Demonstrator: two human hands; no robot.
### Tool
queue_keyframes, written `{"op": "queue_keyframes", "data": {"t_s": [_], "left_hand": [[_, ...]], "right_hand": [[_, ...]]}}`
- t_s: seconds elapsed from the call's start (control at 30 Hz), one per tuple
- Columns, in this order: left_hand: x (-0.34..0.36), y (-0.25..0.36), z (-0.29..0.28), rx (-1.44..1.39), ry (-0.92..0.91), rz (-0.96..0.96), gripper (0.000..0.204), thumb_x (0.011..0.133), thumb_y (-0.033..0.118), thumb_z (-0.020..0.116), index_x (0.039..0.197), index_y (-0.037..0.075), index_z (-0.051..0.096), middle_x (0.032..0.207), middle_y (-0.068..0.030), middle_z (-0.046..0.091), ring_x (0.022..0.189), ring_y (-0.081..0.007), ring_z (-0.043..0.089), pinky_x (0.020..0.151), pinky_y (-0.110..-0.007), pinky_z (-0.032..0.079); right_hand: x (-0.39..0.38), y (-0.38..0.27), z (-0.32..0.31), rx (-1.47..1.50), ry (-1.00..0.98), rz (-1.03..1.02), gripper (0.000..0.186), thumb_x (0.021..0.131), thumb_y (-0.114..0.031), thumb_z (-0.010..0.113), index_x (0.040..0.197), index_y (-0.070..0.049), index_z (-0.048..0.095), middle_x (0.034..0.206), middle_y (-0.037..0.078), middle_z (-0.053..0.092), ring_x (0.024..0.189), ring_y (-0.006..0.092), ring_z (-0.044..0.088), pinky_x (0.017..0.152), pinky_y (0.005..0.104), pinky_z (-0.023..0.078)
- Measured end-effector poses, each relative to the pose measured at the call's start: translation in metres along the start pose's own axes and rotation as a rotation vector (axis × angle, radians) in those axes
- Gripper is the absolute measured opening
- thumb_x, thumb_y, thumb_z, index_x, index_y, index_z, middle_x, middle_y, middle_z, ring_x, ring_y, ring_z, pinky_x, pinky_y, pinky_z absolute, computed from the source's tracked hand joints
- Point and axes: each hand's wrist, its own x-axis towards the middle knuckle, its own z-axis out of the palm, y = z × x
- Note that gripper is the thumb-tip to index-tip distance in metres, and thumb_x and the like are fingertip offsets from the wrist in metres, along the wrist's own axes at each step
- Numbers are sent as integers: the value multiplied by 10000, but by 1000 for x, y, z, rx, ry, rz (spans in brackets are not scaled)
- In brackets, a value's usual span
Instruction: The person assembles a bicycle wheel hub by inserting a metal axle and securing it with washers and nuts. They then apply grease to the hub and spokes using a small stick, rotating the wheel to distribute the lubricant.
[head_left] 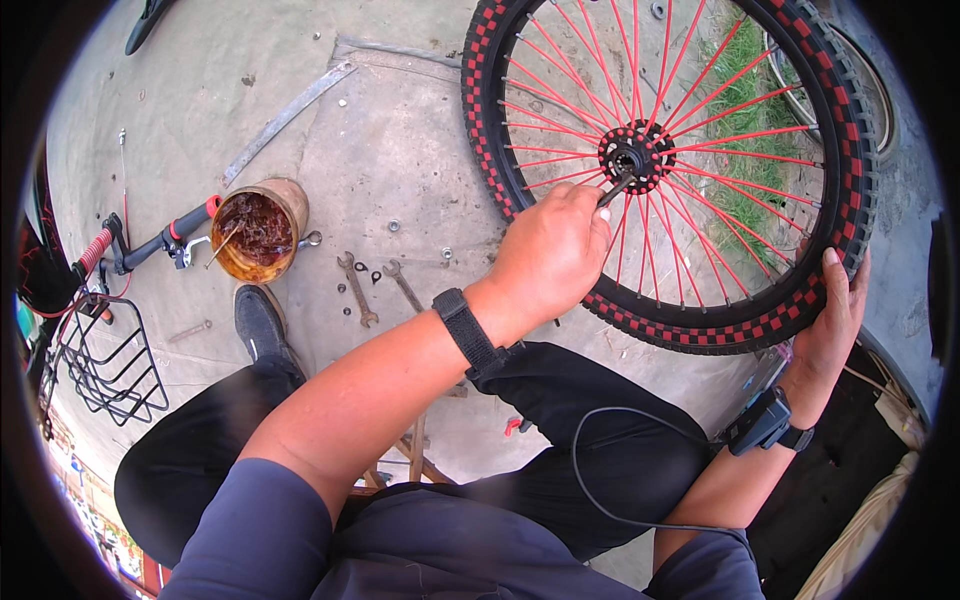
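A bicycle wheel (735, 318) with red spokes and a red-and-black checked tyre stands tilted before me. My left hand (557, 243) is closed round a slim dark metal rod-like tool (617, 188), its kind hidden by my fingers. The tool's tip reaches the open middle of the black hub (645, 150). At the tyre's lower right edge, my right hand (838, 305) grips the wheel, thumb on the near side and the other fingers partly hidden behind the tyre.
A tub of dark reddish grease (292, 207) stands left, with a thin stick in it. Spanners (357, 288) and loose nuts lie on the concrete near my shoe (262, 322). A bicycle with a black wire basket (115, 360) is far left. A flat metal strip (285, 122) lies beyond the tub.
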Motion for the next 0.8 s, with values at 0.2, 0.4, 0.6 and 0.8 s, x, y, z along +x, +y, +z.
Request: {"op": "queue_keyframes", "data": {"t_s": [0.2, 0.4, 0.6, 0.8], "left_hand": [[-28, -17, -11, 136, -10, 56, 211, 980, 137, 592, 1142, 15, 648, 993, -191, 630, 905, -417, 639, 775, -488, 525], [-62, -112, -65, 539, -43, -347, 262, 969, 136, 587, 1203, 31, 641, 1066, -216, 653, 950, -430, 654, 830, -522, 528], [-61, -154, -107, 733, 30, -448, 308, 963, 106, 571, 1255, 14, 610, 1136, -238, 658, 1006, -436, 659, 877, -507, 540], [-38, -163, -121, 861, 106, -379, 351, 885, -3, 572, 1232, 12, 623, 1124, -194, 643, 1036, -394, 661, 879, -497, 550]], "right_hand": [[2, 2, -5, -20, 0, 16, 514, 987, -60, 616, 1467, 29, 457, 1249, 111, 663, 1091, 177, 662, 968, 311, 518], [2, 3, -5, -11, 12, 30, 502, 994, -73, 613, 1463, 26, 463, 1270, 105, 653, 1120, 167, 648, 977, 305, 503], [4, 7, -9, -14, 79, 105, 499, 1021, -144, 642, 1461, 17, 467, 1233, 95, 675, 1083, 160, 663, 931, 292, 531], [10, 18, -23, -42, 127, 156, 562, 1024, -177, 663, 1491, 31, 432, 1217, 104, 682, 1057, 166, 675, 903, 299, 552]]}}
